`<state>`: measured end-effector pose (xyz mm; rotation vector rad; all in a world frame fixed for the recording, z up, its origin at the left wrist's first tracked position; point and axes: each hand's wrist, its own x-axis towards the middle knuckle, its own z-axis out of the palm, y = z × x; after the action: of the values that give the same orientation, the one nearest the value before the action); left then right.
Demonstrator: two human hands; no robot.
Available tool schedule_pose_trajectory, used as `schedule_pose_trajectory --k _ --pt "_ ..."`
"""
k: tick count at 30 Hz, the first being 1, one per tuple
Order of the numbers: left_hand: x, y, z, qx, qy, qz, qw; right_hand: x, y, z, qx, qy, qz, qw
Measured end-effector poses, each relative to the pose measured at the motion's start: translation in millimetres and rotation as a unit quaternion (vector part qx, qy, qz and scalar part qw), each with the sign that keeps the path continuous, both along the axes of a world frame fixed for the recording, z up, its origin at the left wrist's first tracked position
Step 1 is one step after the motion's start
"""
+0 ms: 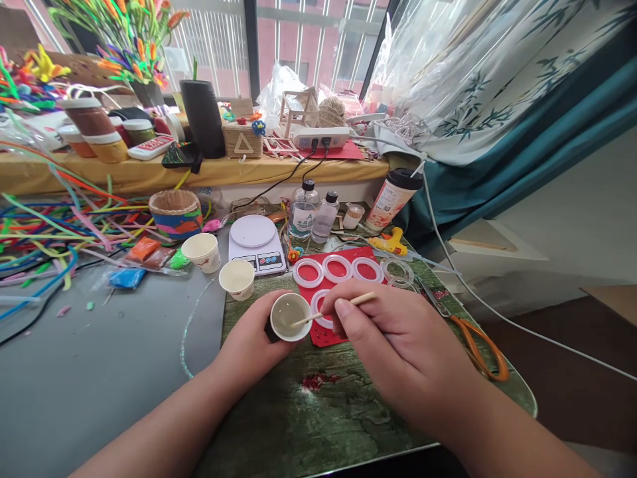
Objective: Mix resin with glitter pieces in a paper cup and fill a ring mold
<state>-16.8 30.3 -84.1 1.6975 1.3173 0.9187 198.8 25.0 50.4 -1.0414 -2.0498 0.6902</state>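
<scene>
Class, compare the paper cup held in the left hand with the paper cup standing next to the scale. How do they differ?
The held cup is tilted in the left hand, with a stick in it; the cup by the scale stands upright, untouched and without a stick. The held cup shows cloudy liquid; the other's contents cannot be told. Both are small and white.

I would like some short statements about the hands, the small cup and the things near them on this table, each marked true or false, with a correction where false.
1. The left hand holds a small paper cup. True.
2. The right hand holds a pair of scissors. False: it holds a thin wooden stick whose tip is in the cup; the orange-handled scissors lie on the table to the right.
3. White rings lie on a red sheet behind the hands. True.
4. The kitchen scale has a cup standing on it. False: its plate is bare; two empty paper cups stand beside it.
5. The yellow glue gun lies near a tall lidded drink cup. True.
</scene>
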Motion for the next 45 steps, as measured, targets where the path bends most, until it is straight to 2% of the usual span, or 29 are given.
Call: schedule_pose_trajectory --k 21,28,32,41,45 --pt "-0.6 -1.1 -7.7 0.017 0.008 0.026 0.999 0.7 3.9 -0.4 0.013 -0.008 0.001 1.000" --pt "-1.6 0.6 -4.7 0.006 0.007 0.025 1.000 5.9 4.0 -5.4 0.002 0.027 0.001 1.000" --pt "-2.0 1.2 -5.1 0.003 0.012 0.025 1.000 8.5 1.7 -7.9 0.014 0.051 -0.033 0.998" --pt "-1.6 1.9 -3.7 0.007 0.017 0.020 1.000 8.0 2.4 -6.4 -0.003 0.032 0.015 0.999" --pt "-1.5 2.0 -3.4 0.007 0.022 0.014 1.000 8.8 4.6 -7.3 -0.009 0.024 0.008 1.000"
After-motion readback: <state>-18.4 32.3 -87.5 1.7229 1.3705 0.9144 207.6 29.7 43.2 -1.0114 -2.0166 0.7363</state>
